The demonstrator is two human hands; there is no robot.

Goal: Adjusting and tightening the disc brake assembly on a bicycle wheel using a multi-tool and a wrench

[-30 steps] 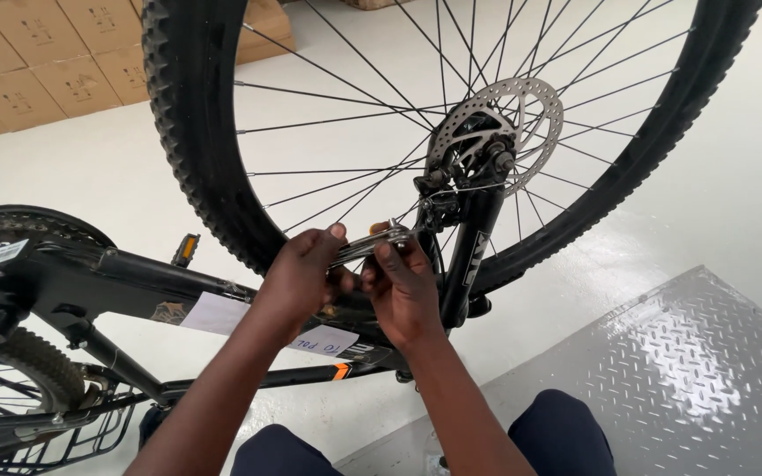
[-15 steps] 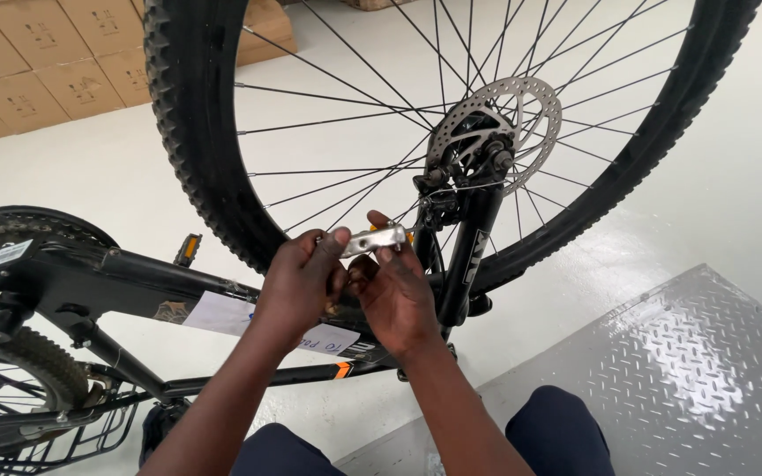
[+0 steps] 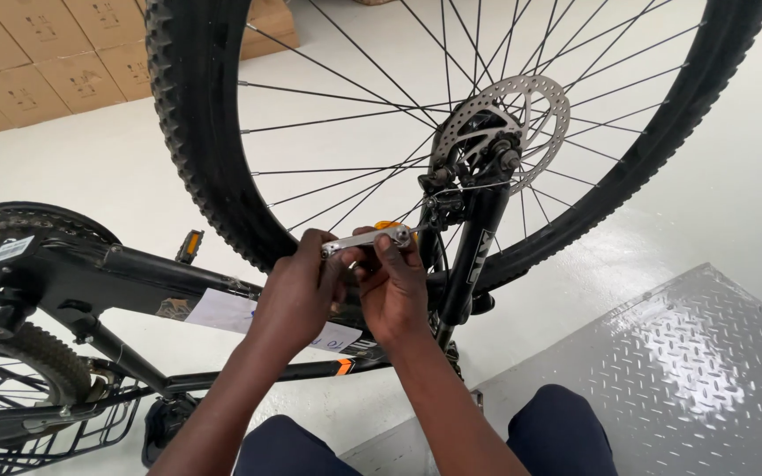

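An upside-down black bicycle fills the view, its front wheel [image 3: 196,150] raised before me with a silver brake disc [image 3: 522,110] at the hub and the black fork leg [image 3: 474,256] running down from it. My left hand [image 3: 297,291] and my right hand [image 3: 394,286] meet just left of the fork leg. Both grip a small silver folding multi-tool [image 3: 368,239] with an orange part at its far end, held roughly level below the brake caliper [image 3: 443,198].
The black frame tube [image 3: 152,269] carries a white paper tag [image 3: 222,310]. A chainring [image 3: 33,225] and the rear wheel with a wire rack [image 3: 19,388] lie at left. Cardboard boxes [image 3: 37,66] stack at top left. A steel tread plate [image 3: 663,379] covers the floor at right.
Both hands have lifted the multi-tool slightly and turned it more level, closer to the fork leg. The bicycle has not moved.
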